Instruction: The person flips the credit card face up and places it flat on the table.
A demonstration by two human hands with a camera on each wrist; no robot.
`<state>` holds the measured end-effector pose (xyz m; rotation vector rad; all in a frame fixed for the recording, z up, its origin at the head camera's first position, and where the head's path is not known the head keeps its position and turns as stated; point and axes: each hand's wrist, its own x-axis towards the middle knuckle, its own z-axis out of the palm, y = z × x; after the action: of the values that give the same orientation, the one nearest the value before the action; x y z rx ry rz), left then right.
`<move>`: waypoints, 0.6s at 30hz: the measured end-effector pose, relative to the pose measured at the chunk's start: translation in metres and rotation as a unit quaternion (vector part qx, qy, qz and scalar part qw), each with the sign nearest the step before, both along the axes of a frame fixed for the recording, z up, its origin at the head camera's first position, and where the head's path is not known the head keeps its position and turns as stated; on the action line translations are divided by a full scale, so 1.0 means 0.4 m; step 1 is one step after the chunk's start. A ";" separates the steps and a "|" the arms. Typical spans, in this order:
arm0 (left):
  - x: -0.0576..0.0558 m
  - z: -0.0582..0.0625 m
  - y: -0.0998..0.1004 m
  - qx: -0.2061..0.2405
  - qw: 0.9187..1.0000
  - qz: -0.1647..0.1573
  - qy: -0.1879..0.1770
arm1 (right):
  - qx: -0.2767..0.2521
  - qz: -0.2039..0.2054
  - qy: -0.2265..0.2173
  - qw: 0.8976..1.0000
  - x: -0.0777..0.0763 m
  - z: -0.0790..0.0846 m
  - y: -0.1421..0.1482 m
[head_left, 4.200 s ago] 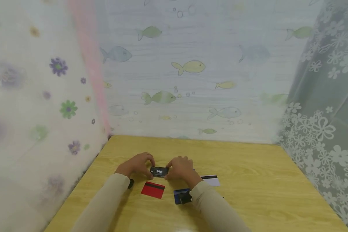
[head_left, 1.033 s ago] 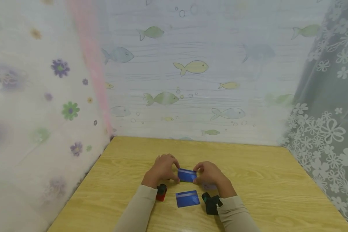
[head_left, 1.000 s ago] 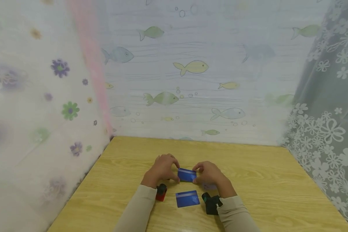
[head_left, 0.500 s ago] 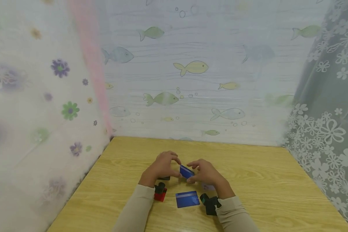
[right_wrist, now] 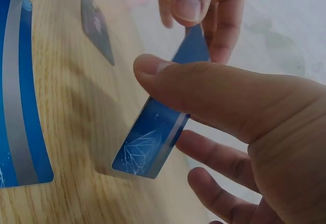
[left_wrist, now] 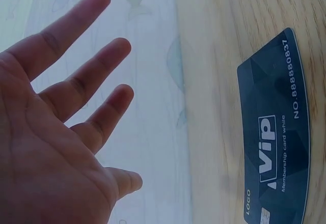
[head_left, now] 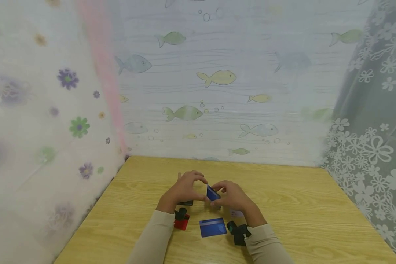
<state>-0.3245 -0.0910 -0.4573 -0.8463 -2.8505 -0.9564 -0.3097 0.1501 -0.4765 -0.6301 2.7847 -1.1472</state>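
A blue plastic card (head_left: 212, 194) is held up off the table, tilted, between both hands. My left hand (head_left: 184, 189) pinches its left edge with thumb and index finger; the other fingers (left_wrist: 97, 71) are spread in the left wrist view. From the other side, my right hand (head_left: 234, 198) grips it, thumb across its face and fingers behind, as the right wrist view shows the card (right_wrist: 147, 142). Below the hands lies a second blue card (head_left: 213, 227) with a silver stripe. A black Vip card (left_wrist: 275, 132) rests near my left hand, mostly hidden by it in the head view.
A red card (head_left: 182, 223) lies partly under the left wrist camera (head_left: 180, 213). Beside my right wrist, a pale card (head_left: 236, 213) shows partly. The wooden table (head_left: 303, 212) meets a fish-patterned curtain (head_left: 217, 139) behind it.
Both hands earlier held the black Vip card, which now lies at the left. Since one second ago, the blue card has been raised and turned steeply, with the right thumb moving over its face.
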 end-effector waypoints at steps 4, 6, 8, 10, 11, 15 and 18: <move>-0.001 0.001 -0.004 0.003 1.000 -0.004 -0.013 | -0.014 0.006 0.004 1.000 -0.002 0.003 0.004; -0.001 0.001 -0.006 0.009 1.000 -0.007 -0.022 | -0.025 0.014 0.005 1.000 -0.003 0.005 0.006; -0.002 -0.001 -0.007 0.012 0.999 -0.010 -0.031 | -0.037 0.023 0.007 0.999 -0.003 0.006 0.006; -0.003 -0.004 -0.007 0.015 0.999 -0.014 -0.042 | -0.045 0.027 0.008 0.999 -0.004 0.007 0.007; -0.004 -0.006 -0.006 0.016 0.999 -0.015 -0.047 | -0.051 0.028 0.007 0.998 -0.004 0.008 0.007; -0.004 -0.014 -0.004 0.009 0.998 -0.019 -0.064 | -0.070 0.030 0.007 0.997 -0.003 0.010 0.007; -0.004 -0.020 -0.002 0.001 0.998 -0.025 -0.066 | -0.087 0.033 0.013 0.996 -0.002 0.011 0.007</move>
<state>-0.3260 -0.0920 -0.4653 -0.8912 -2.9506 -1.0585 -0.3106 0.1530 -0.4720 -0.7514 2.6813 -1.3881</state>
